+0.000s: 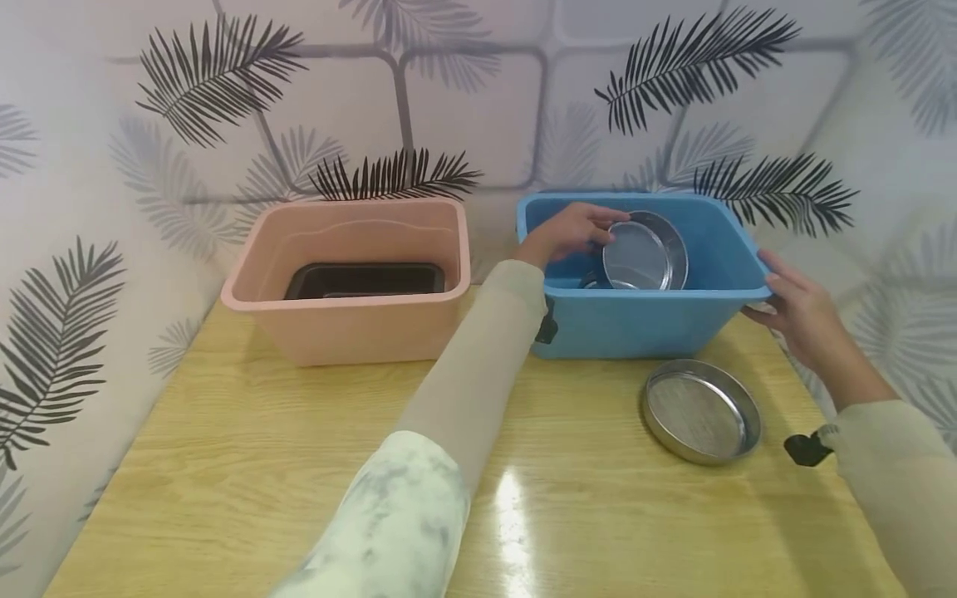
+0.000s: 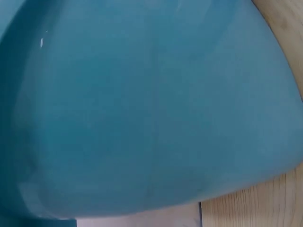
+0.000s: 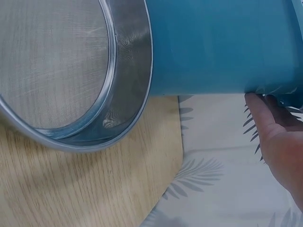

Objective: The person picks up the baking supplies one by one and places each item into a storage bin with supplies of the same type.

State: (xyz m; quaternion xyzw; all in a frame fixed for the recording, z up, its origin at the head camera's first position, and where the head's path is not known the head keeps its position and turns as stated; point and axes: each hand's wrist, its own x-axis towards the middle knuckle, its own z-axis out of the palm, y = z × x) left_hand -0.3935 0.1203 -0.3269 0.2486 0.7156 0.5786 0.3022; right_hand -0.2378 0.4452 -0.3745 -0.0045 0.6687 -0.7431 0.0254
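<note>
A round metal sieve (image 1: 637,256) with a fine mesh is tilted inside the blue bin (image 1: 613,328). My left hand (image 1: 570,230) reaches over the bin's front rim and pinches the sieve's upper left edge. Part of another metal rim shows low in the bin, behind the front wall. At the bin's right end my right hand (image 1: 807,314) grips the rim, thumb underneath and fingers along the outside. A second metal sieve (image 1: 703,411) lies on the table before the bin, and the right wrist view shows its mesh (image 3: 52,61) up close. The left wrist view holds only blue bin wall (image 2: 151,104).
To the left stands a pink bin (image 1: 359,332) with a dark tray (image 1: 366,280) inside. Both bins stand at the back of the wooden table (image 1: 299,482), close to a wall (image 1: 478,108) covered in leaf-patterned paper.
</note>
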